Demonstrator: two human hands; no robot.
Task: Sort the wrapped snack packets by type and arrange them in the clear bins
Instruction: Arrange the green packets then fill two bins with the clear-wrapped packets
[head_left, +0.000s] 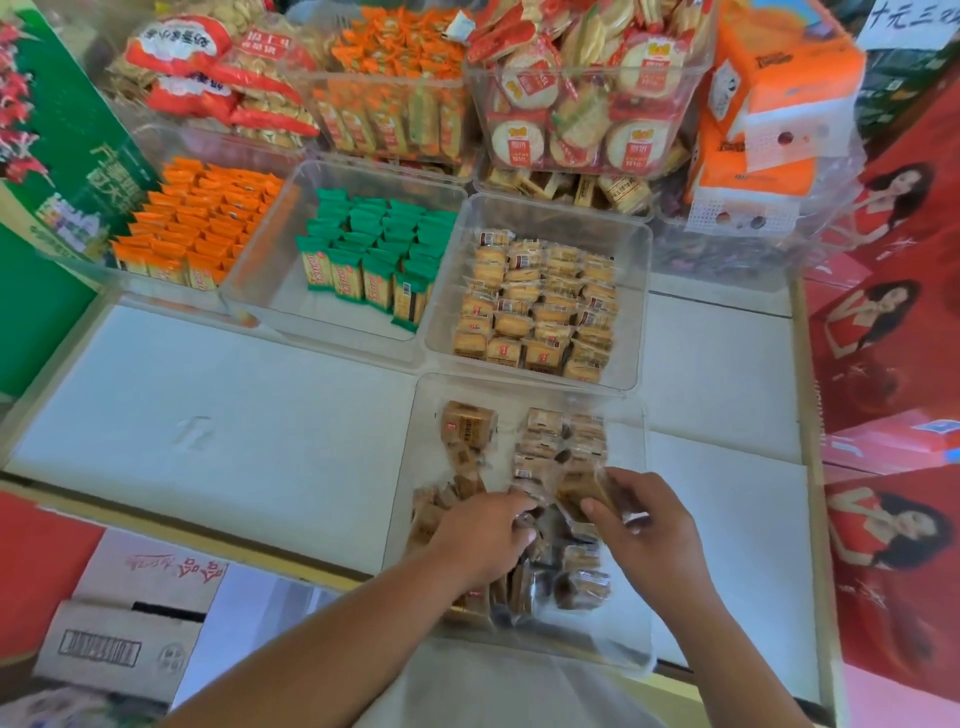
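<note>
Handling small wrapped brown packets (576, 577) here, heaped loose in the near clear bin (631, 597) at the front of the bench (208, 431), with a few already stood in tidy rows (566, 441) toward the far right corner. Probably weigh almost nothing and crinkle at a touch. Likely slick in the glossy film and brittle inside, so best pinched lightly across the broad flat faces, not by the crimped end seals, and never squeezed hard. Look squarish, tan to dark brown, clear-wrapped, some with a pale printed label. Pinching a single packet (584, 491) in the right grip (649, 530), between thumb and fingers, just above the heap. Clutching more of them in the left grip (483, 540), knuckles-up and curled down into the heap. Beyond, in separate bins, beige packets (540, 306), green packets (369, 254) and orange packets (192, 223), all lined up in rows. Judging by that, most of the sorting done, with this last bin under way.
</note>
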